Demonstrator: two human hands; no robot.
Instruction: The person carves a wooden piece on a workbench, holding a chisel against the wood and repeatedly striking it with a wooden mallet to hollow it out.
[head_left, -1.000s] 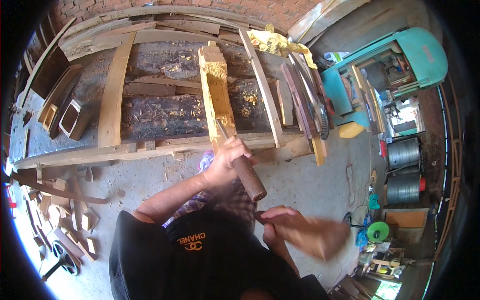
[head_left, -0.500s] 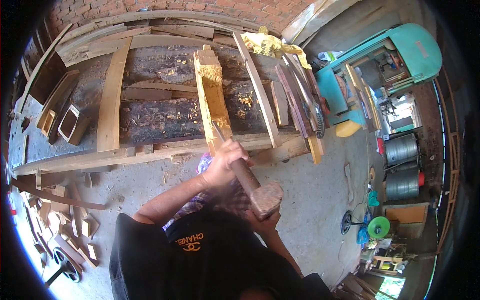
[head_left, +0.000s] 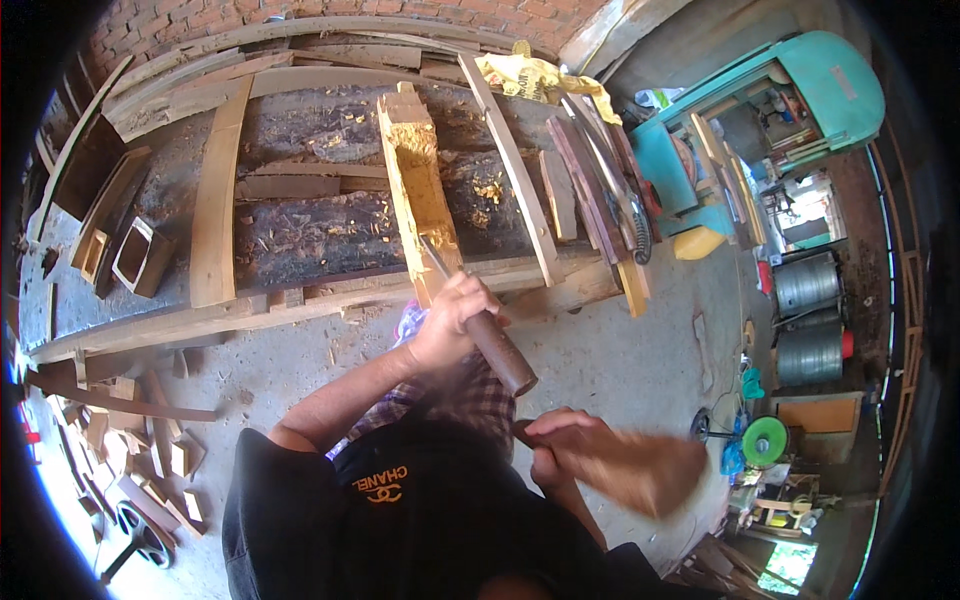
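Note:
A pale yellow timber (head_left: 418, 170) with a long chopped-out hollow and chips lies across the bench. My left hand (head_left: 455, 325) is closed round the dark wooden handle of a chisel (head_left: 506, 360), whose steel blade points into the hollow's near end. Lower right, my right hand (head_left: 560, 445) grips a wooden mallet (head_left: 650, 475), blurred by motion, its head out to the right, clear of the chisel handle.
The dark workbench (head_left: 315, 220) holds planks (head_left: 215, 190), box-like pieces (head_left: 140, 255) and a yellow sack (head_left: 520, 80). At right stand a teal bandsaw (head_left: 830, 90), metal drums (head_left: 805, 350) and a green fan (head_left: 764, 440). Offcuts (head_left: 135, 430) litter the floor at left.
Half a second ago the mallet head was at the chisel handle's end; now it is swung out rightward and down, much as a second ago. My left hand has stayed on the chisel.

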